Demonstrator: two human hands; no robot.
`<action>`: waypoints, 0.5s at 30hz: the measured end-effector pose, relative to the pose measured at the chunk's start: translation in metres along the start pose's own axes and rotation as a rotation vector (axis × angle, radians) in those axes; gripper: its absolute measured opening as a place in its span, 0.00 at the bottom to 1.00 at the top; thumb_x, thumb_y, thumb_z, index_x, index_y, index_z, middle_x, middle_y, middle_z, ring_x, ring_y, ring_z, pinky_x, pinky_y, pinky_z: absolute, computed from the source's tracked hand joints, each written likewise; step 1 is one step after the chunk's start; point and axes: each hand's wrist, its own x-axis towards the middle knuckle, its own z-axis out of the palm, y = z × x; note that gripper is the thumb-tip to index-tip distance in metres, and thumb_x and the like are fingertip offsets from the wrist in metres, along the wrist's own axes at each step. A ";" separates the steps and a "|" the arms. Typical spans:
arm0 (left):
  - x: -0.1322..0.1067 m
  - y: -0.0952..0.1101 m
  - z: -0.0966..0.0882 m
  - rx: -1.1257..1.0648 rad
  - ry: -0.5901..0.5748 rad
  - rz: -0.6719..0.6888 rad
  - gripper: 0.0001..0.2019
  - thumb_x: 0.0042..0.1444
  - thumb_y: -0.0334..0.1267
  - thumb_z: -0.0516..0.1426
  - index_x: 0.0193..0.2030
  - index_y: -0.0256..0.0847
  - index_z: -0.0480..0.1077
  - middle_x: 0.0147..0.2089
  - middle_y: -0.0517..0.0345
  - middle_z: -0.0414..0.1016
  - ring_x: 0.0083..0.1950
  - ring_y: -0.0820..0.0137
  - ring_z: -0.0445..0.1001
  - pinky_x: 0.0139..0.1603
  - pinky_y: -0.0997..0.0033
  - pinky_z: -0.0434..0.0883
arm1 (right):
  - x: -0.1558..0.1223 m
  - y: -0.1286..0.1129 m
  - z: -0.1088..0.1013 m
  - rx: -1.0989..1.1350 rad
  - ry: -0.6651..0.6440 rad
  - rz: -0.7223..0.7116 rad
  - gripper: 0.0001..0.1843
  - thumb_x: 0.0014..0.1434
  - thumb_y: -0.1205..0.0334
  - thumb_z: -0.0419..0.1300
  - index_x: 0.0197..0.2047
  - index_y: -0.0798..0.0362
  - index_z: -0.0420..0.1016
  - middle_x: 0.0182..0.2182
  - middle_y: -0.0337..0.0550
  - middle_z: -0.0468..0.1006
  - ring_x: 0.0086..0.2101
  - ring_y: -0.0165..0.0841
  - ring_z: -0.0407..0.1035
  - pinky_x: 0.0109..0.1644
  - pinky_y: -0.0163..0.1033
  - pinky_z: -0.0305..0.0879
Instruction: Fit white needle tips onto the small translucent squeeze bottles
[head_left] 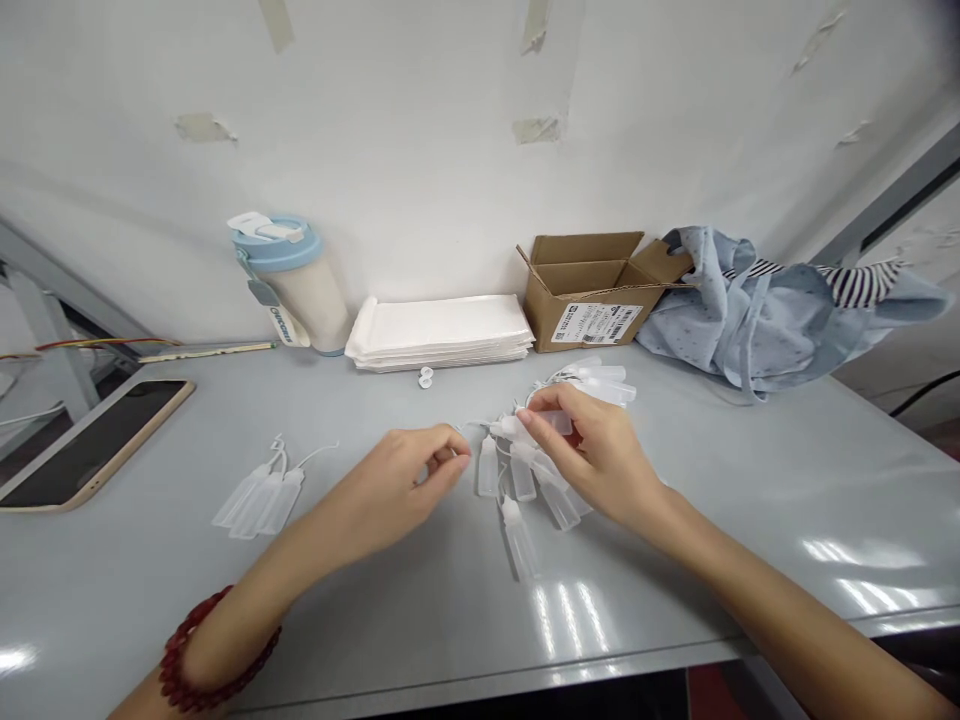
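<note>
My right hand [592,450] is closed over the pile, thumb and fingers pinching a small translucent plastic dropper bottle [511,429] that lies sideways with its nozzle to the left. My left hand [420,470] faces it from the left, thumb and forefinger brought together. A thin white strand shows between its fingertips and that nozzle; what the fingertips pinch is hidden. Several more bottles [520,540] with thin white straps lie below and around my right hand, others [604,385] behind it. A separate group of bottles [262,500] lies left of my left forearm.
Two small white caps [425,378] lie before a stack of white packets [442,325]. Along the wall stand a tumbler [300,285], an open cardboard box [592,310] and a blue cloth bundle [750,320]. A phone [97,440] lies at the left of the grey table [360,620].
</note>
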 end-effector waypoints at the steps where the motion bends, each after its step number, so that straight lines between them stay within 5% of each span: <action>1: 0.000 -0.004 -0.003 0.092 0.002 -0.066 0.11 0.64 0.40 0.44 0.37 0.44 0.66 0.29 0.62 0.71 0.29 0.69 0.68 0.28 0.72 0.61 | 0.000 0.003 0.001 -0.093 0.026 -0.021 0.10 0.64 0.57 0.54 0.38 0.55 0.69 0.31 0.42 0.74 0.27 0.30 0.65 0.28 0.34 0.59; 6: -0.009 -0.032 -0.028 0.655 -0.022 -0.427 0.08 0.57 0.34 0.45 0.33 0.39 0.64 0.34 0.45 0.72 0.32 0.56 0.72 0.27 0.65 0.57 | 0.001 0.009 0.004 -0.486 0.025 0.062 0.06 0.62 0.62 0.55 0.39 0.55 0.70 0.41 0.47 0.73 0.22 0.29 0.63 0.25 0.36 0.54; 10: -0.025 -0.056 -0.051 0.646 -0.020 -0.527 0.08 0.55 0.38 0.47 0.36 0.39 0.64 0.29 0.47 0.72 0.31 0.55 0.72 0.26 0.68 0.58 | 0.003 0.009 0.000 -0.585 0.004 0.174 0.05 0.60 0.65 0.55 0.39 0.54 0.70 0.41 0.47 0.73 0.19 0.28 0.59 0.23 0.36 0.52; 15: -0.037 -0.067 -0.064 0.682 -0.032 -0.678 0.09 0.52 0.41 0.50 0.24 0.40 0.61 0.28 0.46 0.72 0.30 0.57 0.70 0.25 0.69 0.57 | 0.006 0.011 -0.007 -0.589 0.076 0.198 0.05 0.60 0.64 0.54 0.38 0.54 0.70 0.40 0.47 0.73 0.18 0.27 0.58 0.24 0.37 0.52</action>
